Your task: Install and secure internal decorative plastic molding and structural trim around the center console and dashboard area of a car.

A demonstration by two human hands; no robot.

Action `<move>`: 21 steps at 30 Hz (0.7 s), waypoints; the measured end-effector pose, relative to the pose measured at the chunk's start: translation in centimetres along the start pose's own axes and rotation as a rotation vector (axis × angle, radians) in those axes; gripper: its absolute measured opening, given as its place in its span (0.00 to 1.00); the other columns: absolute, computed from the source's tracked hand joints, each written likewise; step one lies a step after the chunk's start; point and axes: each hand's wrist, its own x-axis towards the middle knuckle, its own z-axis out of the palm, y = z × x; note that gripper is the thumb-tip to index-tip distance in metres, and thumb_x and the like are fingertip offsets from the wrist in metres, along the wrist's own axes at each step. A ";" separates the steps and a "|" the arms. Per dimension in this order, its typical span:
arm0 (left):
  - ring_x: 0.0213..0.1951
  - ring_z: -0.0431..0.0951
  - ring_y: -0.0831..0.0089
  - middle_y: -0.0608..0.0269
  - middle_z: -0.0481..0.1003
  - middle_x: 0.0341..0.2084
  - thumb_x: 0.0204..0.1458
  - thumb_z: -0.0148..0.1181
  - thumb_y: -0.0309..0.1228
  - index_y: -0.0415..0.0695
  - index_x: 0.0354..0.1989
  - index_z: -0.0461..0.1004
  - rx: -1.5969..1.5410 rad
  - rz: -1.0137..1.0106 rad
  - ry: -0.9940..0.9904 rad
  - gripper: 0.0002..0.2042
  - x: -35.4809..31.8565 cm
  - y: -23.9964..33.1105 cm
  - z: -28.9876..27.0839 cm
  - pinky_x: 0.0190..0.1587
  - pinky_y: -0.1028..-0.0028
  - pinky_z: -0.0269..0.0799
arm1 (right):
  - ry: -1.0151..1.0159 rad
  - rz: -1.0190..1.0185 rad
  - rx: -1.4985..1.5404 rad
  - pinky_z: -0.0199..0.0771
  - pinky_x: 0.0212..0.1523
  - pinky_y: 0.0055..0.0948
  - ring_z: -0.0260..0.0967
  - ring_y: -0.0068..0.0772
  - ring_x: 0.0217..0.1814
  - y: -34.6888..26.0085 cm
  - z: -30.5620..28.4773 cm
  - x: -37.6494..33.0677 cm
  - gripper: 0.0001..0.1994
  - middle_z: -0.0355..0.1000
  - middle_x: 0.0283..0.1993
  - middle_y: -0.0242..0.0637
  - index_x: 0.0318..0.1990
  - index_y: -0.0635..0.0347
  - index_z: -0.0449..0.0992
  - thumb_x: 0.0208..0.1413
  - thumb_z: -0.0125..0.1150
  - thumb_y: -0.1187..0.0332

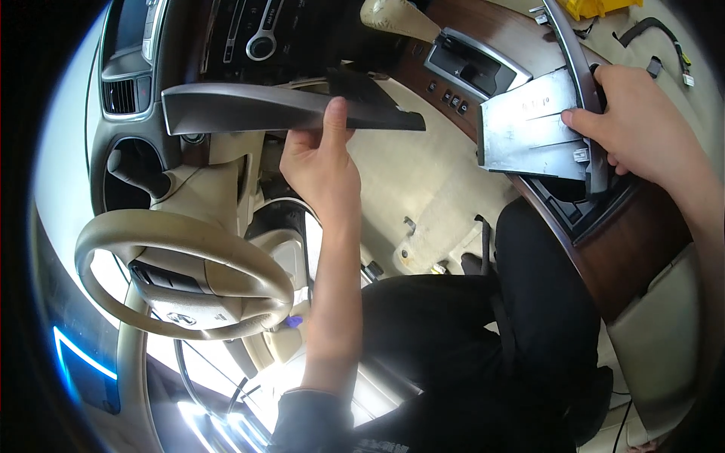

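My left hand [325,170] is closed round the lower edge of a long dark grey trim panel [242,108], thumb on its face. That panel is held up in front of the dashboard, wide at its left end and tapering to the right. My right hand [638,117] grips a second trim panel [578,57], its thumb on the inner side. This one has a dark curved outer strip, a pale silvery plate [529,124] and small clips. It is held over the wood-look centre console [642,226], hiding part of an opening there.
A beige steering wheel [185,325] stands at the left, below an air vent [121,97]. At the top are a gear lever [400,19] and the radio panel [264,45]. A black cable piece [657,26] and a yellow object [596,7] lie at the far right.
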 end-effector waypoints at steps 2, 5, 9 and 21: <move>0.27 0.72 0.83 0.66 0.74 0.23 0.51 0.64 0.34 0.35 0.31 0.75 -0.003 0.017 0.022 0.12 0.5 0.6 0.9 0.33 0.79 0.71 | 0.004 0.014 -0.022 0.70 0.15 0.27 0.67 0.31 0.11 -0.1 -0.5 -0.1 0.17 0.67 0.11 0.41 0.20 0.73 0.71 0.50 0.60 0.65; 0.26 0.68 0.86 0.68 0.75 0.21 0.49 0.64 0.29 0.34 0.33 0.75 0.058 0.220 0.027 0.10 1.9 0.3 0.0 0.31 0.82 0.66 | -0.041 -0.007 -0.044 0.70 0.15 0.26 0.68 0.30 0.12 -1.6 0.0 1.0 0.18 0.67 0.13 0.41 0.22 0.73 0.71 0.50 0.60 0.62; 0.26 0.73 0.77 0.64 0.75 0.25 0.48 0.65 0.39 0.35 0.28 0.74 0.426 0.101 0.002 0.16 3.3 2.5 -0.5 0.30 0.75 0.71 | -0.064 -0.018 -0.005 0.70 0.15 0.23 0.69 0.25 0.15 -2.1 -0.5 0.9 0.20 0.70 0.18 0.38 0.31 0.73 0.72 0.51 0.61 0.58; 0.45 0.70 0.51 0.48 0.66 0.47 0.48 0.61 0.39 0.37 0.40 0.68 0.183 0.080 0.185 0.19 0.5 2.0 3.5 0.45 0.59 0.69 | -0.061 0.111 0.030 0.72 0.16 0.21 0.69 0.24 0.18 -3.2 -0.2 -1.1 0.35 0.71 0.26 0.42 0.56 0.80 0.60 0.51 0.63 0.57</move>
